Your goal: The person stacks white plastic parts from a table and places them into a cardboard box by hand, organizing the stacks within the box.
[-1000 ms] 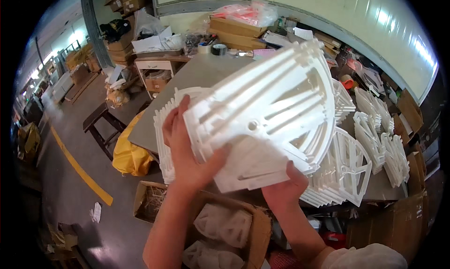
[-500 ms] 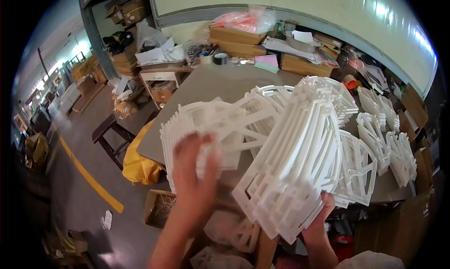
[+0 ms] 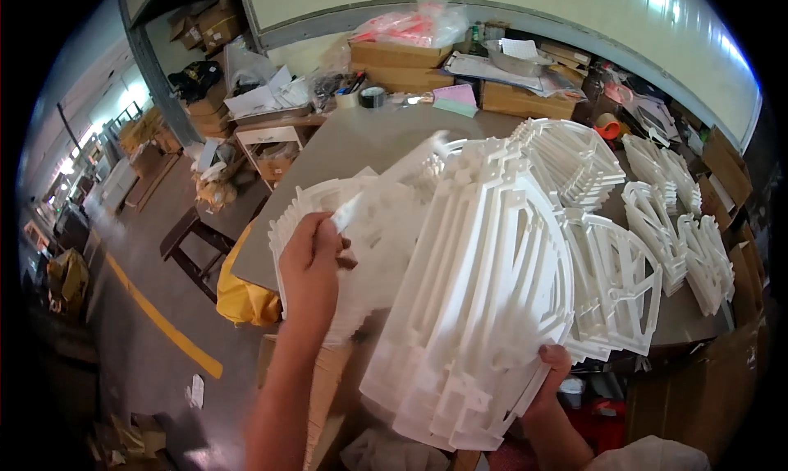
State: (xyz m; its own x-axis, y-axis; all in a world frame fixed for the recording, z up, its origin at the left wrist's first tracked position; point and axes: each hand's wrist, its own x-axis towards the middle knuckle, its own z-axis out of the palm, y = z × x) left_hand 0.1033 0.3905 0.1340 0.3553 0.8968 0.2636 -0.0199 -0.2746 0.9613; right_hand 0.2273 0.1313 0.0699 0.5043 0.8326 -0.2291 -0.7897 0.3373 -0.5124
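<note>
My right hand point(image 3: 548, 381) grips the lower right edge of a thick stack of white plastic fan-shaped frames point(image 3: 472, 299), held tilted over the near table edge. In my left hand point(image 3: 314, 262) the fingers are closed on the corner of a single white plastic frame point(image 3: 386, 194), blurred by motion, just left of the stack. Behind that hand lies another pile of white frames point(image 3: 300, 204) on the table. To the right of the held stack, more nested white frames point(image 3: 611, 282) lean together, with a further bundle point(image 3: 574, 163) behind them.
The grey table point(image 3: 353, 139) carries tape rolls point(image 3: 373, 98) and cardboard boxes point(image 3: 398, 57) at its far side. Smaller frame bundles point(image 3: 706, 262) line its right end beside open cartons point(image 3: 698, 389). A dark wooden stool point(image 3: 197, 245) and yellow bag point(image 3: 246, 286) stand left.
My left hand, open and blurred before, is now closed on a frame's corner. The stack in my right hand has shifted slightly left and stands more upright.
</note>
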